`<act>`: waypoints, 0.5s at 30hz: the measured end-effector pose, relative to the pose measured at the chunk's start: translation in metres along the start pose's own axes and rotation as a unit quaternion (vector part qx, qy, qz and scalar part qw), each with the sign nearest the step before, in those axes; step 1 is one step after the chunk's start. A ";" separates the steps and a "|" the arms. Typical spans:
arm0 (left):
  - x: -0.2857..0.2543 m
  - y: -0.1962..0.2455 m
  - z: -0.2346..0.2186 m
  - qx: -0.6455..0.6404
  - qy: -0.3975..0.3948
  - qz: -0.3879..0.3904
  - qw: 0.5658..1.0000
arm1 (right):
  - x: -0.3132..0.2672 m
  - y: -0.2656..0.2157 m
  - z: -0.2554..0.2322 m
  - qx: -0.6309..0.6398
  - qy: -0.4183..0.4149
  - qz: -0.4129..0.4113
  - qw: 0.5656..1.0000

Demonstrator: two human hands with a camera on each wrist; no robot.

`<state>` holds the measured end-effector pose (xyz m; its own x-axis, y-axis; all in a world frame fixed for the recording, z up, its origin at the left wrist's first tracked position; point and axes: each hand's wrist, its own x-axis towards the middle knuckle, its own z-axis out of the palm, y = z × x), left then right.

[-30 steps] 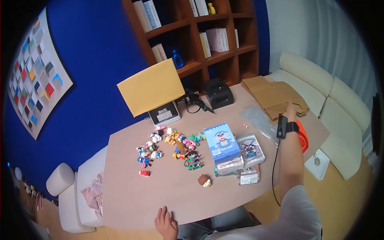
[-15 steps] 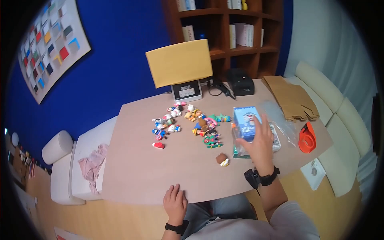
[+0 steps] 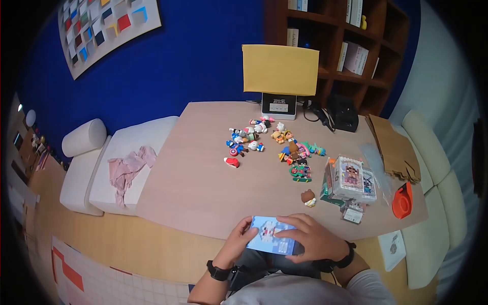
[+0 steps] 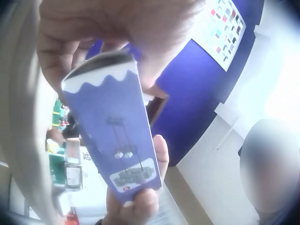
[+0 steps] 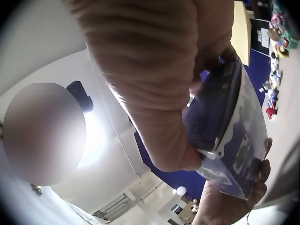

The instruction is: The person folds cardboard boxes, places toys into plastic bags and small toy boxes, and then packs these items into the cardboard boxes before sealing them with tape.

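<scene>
A blue box (image 3: 269, 236) with a picture on its front is held at the table's near edge, above the lap. My left hand (image 3: 237, 244) grips its left end, thumb on the front. Across its right side lies my right hand (image 3: 315, 238), fingers bent over the front and edge. The left wrist view shows a narrow side of the box (image 4: 115, 126) between both hands. In the right wrist view the box (image 5: 234, 136) is tilted, with the left hand (image 5: 229, 204) under its lower end.
Small toy figures (image 3: 292, 147) lie about the middle of the table (image 3: 193, 178). On the right are stacked boxes (image 3: 348, 178), a plastic bag (image 3: 375, 165), brown paper bags (image 3: 394, 147) and an orange-red object (image 3: 401, 202). A yellow panel (image 3: 280, 70) stands at the back.
My right hand has brought the blue box from the stack to the near edge. My left hand has left the tabletop and now grips the box too. The view has turned left.
</scene>
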<state>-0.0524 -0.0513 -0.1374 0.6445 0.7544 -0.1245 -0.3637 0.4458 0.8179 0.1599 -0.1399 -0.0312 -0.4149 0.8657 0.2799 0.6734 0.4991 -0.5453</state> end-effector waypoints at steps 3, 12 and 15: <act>0.003 0.000 0.004 0.054 0.008 -0.015 0.998 | 0.000 0.005 0.011 0.059 0.035 0.034 0.997; 0.035 -0.004 0.005 -0.310 0.051 -0.018 0.949 | 0.015 0.046 0.013 0.101 0.197 0.186 0.957; 0.049 -0.026 -0.006 -0.201 0.051 0.067 0.976 | 0.053 0.058 -0.013 -0.034 0.231 0.189 0.954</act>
<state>-0.0151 -0.0232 -0.1681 0.5094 0.8543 -0.1039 -0.6886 0.4770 0.5462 0.1843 -0.0646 -0.0377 0.1697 0.9005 0.4003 0.7657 0.1353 -0.6288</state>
